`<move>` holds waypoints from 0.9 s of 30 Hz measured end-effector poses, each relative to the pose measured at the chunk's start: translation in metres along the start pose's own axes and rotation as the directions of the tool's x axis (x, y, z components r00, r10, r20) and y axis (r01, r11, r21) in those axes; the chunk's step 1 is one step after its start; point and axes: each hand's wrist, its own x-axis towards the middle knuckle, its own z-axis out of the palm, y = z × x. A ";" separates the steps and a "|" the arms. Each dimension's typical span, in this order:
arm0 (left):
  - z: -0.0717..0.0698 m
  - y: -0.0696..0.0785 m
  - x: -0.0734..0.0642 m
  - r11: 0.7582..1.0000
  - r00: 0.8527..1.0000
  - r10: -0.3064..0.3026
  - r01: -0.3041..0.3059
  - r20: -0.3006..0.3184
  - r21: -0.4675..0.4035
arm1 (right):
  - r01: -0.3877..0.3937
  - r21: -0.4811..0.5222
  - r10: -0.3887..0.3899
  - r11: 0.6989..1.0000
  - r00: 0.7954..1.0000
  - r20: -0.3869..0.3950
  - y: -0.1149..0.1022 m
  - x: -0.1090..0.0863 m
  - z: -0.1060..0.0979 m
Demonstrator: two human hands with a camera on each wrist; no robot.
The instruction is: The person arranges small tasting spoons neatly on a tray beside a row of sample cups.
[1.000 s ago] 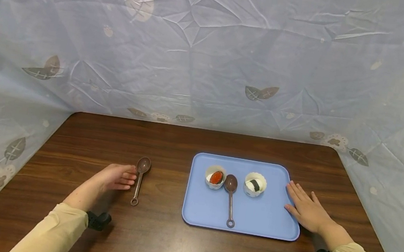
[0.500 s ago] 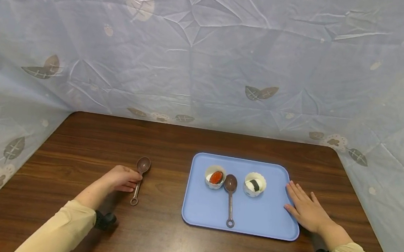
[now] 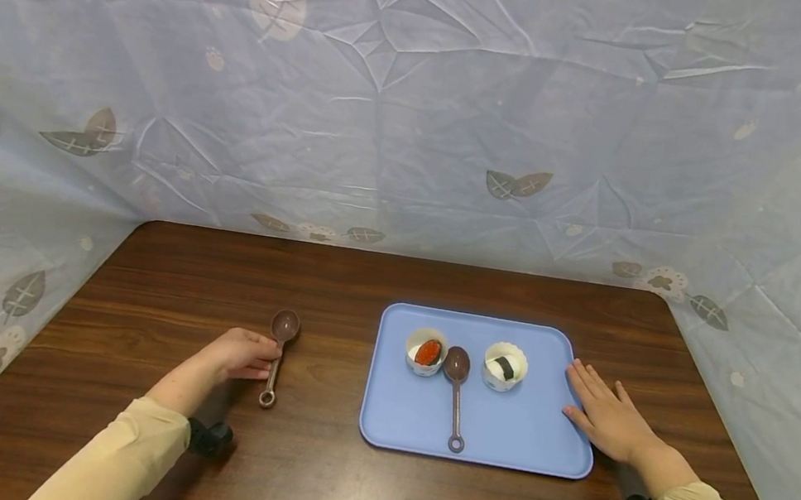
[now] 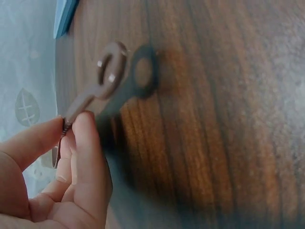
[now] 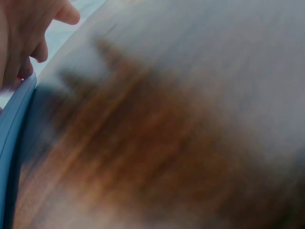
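Observation:
My left hand (image 3: 241, 354) pinches a brown spoon (image 3: 285, 326) by its handle, on the left of the table. In the left wrist view thumb and fingertips meet on the handle, and its ring end (image 4: 113, 71) stands off the wood with a shadow beside it. On the right, my right hand (image 3: 608, 417) rests with straight fingers on the right rim of a blue tray (image 3: 519, 444). A second brown spoon (image 3: 457, 364) lies on that tray between two small white cups. The left cup (image 3: 423, 370) holds a red-topped sushi piece (image 3: 429, 352); the right cup (image 3: 502, 383) holds a white piece with a black band (image 3: 505, 368).
The dark wooden table (image 3: 299, 463) carries everything. A pale patterned sheet (image 3: 385, 131) hangs behind it and along both sides. Between the left hand's spoon and the tray lies a stretch of bare wood.
My left hand has moved right and now pinches the spoon handle it was beside. The spoon's ring end has shifted very slightly. The right hand and tray have stayed put.

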 end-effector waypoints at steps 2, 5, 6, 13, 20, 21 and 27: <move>0.000 0.001 -0.001 1.000 1.000 0.008 -0.008 0.015 -0.027 | 0.002 -0.002 -0.002 1.000 1.000 -0.001 0.001 0.000 0.000; 0.001 0.004 -0.001 0.998 0.999 0.017 -0.015 0.035 -0.060 | 0.003 -0.005 -0.003 1.000 1.000 -0.001 0.001 0.000 0.001; 0.001 0.005 -0.001 0.998 0.999 0.019 -0.016 0.040 -0.066 | 0.004 -0.005 -0.004 1.000 1.000 -0.002 0.001 0.000 0.001; 0.004 0.010 0.002 0.997 0.998 0.020 -0.015 0.065 -0.076 | 0.002 0.005 -0.002 1.000 1.000 -0.003 0.001 0.000 0.000; 0.006 0.012 0.003 0.994 0.996 0.033 -0.024 0.085 -0.104 | 0.007 0.005 -0.007 1.000 1.000 -0.017 0.001 -0.001 0.001; 0.007 0.013 0.003 0.994 0.996 0.034 -0.025 0.088 -0.106 | 0.009 0.004 -0.009 1.000 1.000 -0.016 0.001 -0.001 0.001; 0.012 0.020 0.002 0.992 0.992 0.054 -0.040 0.118 -0.119 | 0.005 0.007 -0.005 1.000 1.000 0.002 -0.001 -0.001 0.000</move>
